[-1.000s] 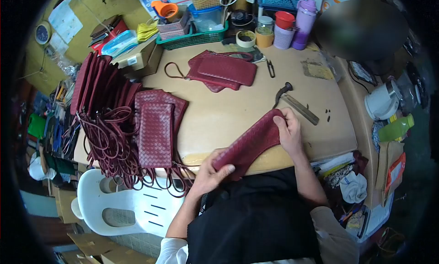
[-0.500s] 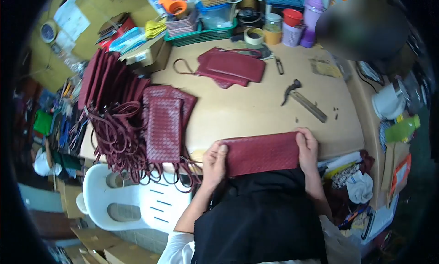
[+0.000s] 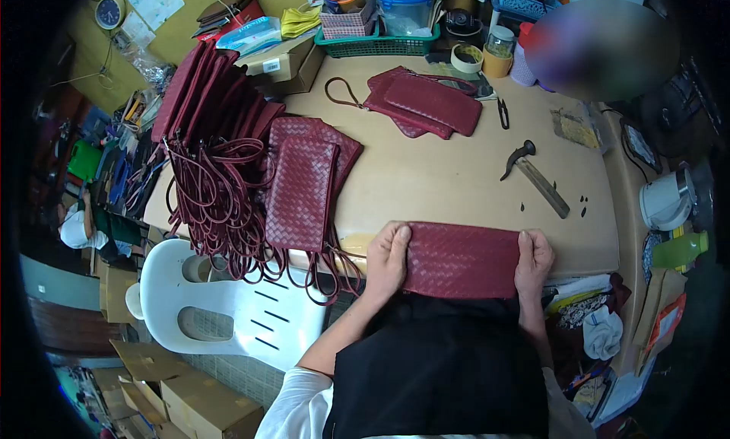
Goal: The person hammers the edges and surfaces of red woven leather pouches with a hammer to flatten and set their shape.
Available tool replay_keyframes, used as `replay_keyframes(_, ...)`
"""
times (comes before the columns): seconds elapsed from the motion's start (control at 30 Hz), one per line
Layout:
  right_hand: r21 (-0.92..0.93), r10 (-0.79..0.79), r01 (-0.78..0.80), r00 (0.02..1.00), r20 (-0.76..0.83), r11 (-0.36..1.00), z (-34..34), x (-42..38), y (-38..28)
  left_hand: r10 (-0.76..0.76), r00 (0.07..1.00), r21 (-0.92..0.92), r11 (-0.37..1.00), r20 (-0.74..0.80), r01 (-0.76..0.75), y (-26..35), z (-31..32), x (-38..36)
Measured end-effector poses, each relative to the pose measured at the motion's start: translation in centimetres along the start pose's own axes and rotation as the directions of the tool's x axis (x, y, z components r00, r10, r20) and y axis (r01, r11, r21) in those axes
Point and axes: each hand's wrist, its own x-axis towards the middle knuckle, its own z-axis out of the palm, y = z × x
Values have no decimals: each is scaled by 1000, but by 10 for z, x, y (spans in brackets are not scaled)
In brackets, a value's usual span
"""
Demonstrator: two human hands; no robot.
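A dark red woven pouch (image 3: 462,261) is stretched flat between my two hands, at the table's front edge and above my black apron. My left hand (image 3: 389,258) pinches its left end, thumb on top. At the right end my right hand (image 3: 534,258) grips the pouch with curled fingers. To the left lie woven pouches (image 3: 303,192) in a small pile, beside a thick stack of red pouches (image 3: 209,97) whose wrist straps (image 3: 220,188) hang in loops over the edge. More red pouches (image 3: 426,100) rest at the back of the table.
A hammer (image 3: 541,182) lies on the table (image 3: 426,180) at right, near small dark bits and a black tool (image 3: 503,113). Behind are a green basket (image 3: 376,47), a tape roll (image 3: 466,58) and jars. A white chair (image 3: 258,317) stands at left; a co-worker (image 3: 80,224) is far left.
The view has shifted, so the table items appear farther right. The pouch is still held at both ends, and now its right end tilts slightly lower.
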Motion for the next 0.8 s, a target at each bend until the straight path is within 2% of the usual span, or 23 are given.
replay_keyframes(0.03,-27,8,-8,1000,0,1000,1,1,-3,-5,1000,0,1000,6,5,1,0,5)
replay_keyframes(0.07,-30,12,-12,1000,-4,999,4,6,-12,57,998,20,998,-27,-56,2,1,11)
replay_keyframes(0.1,-137,-38,36,999,-9,990,9,13,-23,125,990,42,992,-61,-122,4,1,18)
replay_keyframes(0.13,-241,-90,85,996,-8,967,12,18,-29,155,983,340,933,-93,-115,13,-1,22)
replay_keyframes(0.17,-241,-93,89,996,-7,966,12,19,-29,158,983,338,934,-95,-118,19,-6,23)
replay_keyframes(0.2,-389,-227,244,970,90,888,12,18,-26,357,928,592,726,108,-349,24,-13,22)
replay_keyframes(0.23,-509,-338,394,919,203,765,13,17,-23,463,813,731,406,353,-548,27,-20,23)
replay_keyframes(0.27,-521,-258,409,905,339,749,12,12,-16,302,821,676,466,485,-571,17,-31,16)
replay_keyframes(0.3,-521,-254,408,905,341,750,12,5,-17,298,823,677,468,484,-568,17,-31,6)
replay_keyframes(0.37,-576,-147,440,863,483,688,13,-8,-22,288,825,694,445,487,-565,23,-27,-15)
replay_keyframes(0.4,-567,-107,407,867,487,716,12,-9,-16,252,898,736,514,361,-440,21,-27,-26)
replay_keyframes(0.43,-567,-100,407,864,493,716,15,-11,-12,244,902,738,518,357,-433,13,-28,-34)
replay_keyframes(0.5,-659,-222,433,897,382,616,21,-16,-7,267,921,734,557,285,-389,-8,-34,-43)
replay_keyframes(0.53,-659,-218,431,898,383,616,23,-17,-9,263,918,687,609,296,-396,-13,-36,-44)
replay_keyframes(0.63,-677,-269,377,926,264,632,25,-21,-17,210,920,709,588,330,-389,14,-36,-40)
replay_keyframes(0.7,-598,-234,394,915,329,698,20,-20,-20,98,926,843,388,363,-372,47,-30,-32)
replay_keyframes(0.73,-576,-312,461,886,343,675,12,-13,-28,135,902,819,381,409,-429,55,-27,-28)
replay_keyframes(0.77,-597,-298,440,897,327,670,4,1,-26,173,875,793,370,452,-483,58,-24,-23)
replay_keyframes(0.8,-586,-153,325,934,324,742,-5,20,-22,75,850,762,408,521,-503,53,-26,-21)
